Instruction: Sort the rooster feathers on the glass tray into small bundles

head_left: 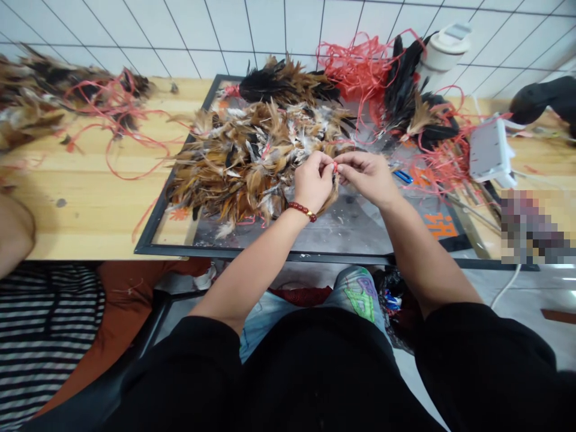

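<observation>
My left hand [314, 183], with a red bead bracelet on its wrist, is closed in a pinch on a small feather bundle [333, 195]. Brown feathers hang below its fingers, and red plastic string is wound at the bundle's top. From the other side my right hand [368, 177] pinches at that same red string [335, 166], thumb against forefinger. The two hands nearly touch. Just left of them spreads a large heap of brown and white feathers [238, 162]. All this is over a black-framed glass panel [360, 225].
Behind the heap lie a dark feather bunch [279, 84] and tangled red plastic string [360, 69]. A white lidded cup [443, 51], a white box [490, 150] and a blue cutter [402, 176] are at right. More feathers [31, 99] lie left, near another person's arm [13, 234].
</observation>
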A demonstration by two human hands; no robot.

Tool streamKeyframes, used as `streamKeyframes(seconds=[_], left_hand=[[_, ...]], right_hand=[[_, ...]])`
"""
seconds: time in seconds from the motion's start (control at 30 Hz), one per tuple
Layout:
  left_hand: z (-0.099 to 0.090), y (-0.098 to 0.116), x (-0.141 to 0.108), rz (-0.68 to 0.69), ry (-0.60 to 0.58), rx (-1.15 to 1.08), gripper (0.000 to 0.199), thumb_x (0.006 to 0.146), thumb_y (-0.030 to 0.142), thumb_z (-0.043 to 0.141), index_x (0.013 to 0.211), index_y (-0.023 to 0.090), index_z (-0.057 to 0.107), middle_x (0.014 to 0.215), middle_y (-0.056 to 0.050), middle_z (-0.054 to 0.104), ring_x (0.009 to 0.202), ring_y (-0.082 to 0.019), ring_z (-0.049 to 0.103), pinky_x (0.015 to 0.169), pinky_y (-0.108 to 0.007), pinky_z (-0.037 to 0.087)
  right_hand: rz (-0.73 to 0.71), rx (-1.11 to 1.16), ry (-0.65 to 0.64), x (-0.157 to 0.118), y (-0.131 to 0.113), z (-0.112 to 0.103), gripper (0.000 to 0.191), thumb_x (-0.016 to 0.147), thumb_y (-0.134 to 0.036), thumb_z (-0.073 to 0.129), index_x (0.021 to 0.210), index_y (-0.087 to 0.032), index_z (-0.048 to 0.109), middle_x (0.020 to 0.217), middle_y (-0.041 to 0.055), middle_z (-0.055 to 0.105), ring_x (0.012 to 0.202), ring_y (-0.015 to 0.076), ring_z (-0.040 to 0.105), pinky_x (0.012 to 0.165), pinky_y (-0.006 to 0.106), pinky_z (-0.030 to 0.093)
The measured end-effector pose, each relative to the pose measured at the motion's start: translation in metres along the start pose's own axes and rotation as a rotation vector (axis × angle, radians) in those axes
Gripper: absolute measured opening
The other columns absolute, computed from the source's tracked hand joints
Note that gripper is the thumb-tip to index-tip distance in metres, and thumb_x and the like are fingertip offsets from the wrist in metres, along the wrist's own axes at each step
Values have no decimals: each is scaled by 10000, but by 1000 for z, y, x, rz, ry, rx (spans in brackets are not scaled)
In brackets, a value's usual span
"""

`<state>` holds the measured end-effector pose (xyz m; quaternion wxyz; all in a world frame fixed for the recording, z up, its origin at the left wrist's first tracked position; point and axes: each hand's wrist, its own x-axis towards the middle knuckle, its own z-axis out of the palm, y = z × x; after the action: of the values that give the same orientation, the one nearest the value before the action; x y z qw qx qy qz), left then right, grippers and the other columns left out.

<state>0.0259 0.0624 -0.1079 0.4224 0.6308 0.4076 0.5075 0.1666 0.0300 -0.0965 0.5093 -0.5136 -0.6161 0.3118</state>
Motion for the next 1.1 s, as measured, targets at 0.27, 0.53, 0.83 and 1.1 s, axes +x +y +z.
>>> streamKeyframes(seconds=[0.27,0.53,0.83,1.1], left_hand=[[4,-14,3,144,-14,165,102,833,132,620,756,197,636,757,4,687,744,-140,629,772,-273,483],[5,-18,5,126,-84,115,89,835,163,634,751,190,625,730,7,665,750,-140,631,771,-279,490],[11,-16,6,-74,-95,-155,144,897,149,580,777,195,515,744,5,630,778,-126,642,790,-266,510],[10,-16,11,-155,-41,-191,164,903,190,597,770,195,502,726,11,620,747,-115,622,755,-243,498]], right_hand=[[-285,-459,123,-2,7,-1,188,879,-325,603,841,-188,726,641,3,647,574,140,582,618,287,469],[-337,-671,291,2,14,-7,181,886,-287,553,839,-206,708,760,57,705,702,191,634,695,330,501],[-300,-641,302,3,19,-10,157,903,-295,548,884,-238,693,801,67,695,780,223,649,771,388,529],[-209,-436,270,4,22,-8,187,897,-353,574,920,-212,695,759,38,664,713,199,637,698,375,548]])
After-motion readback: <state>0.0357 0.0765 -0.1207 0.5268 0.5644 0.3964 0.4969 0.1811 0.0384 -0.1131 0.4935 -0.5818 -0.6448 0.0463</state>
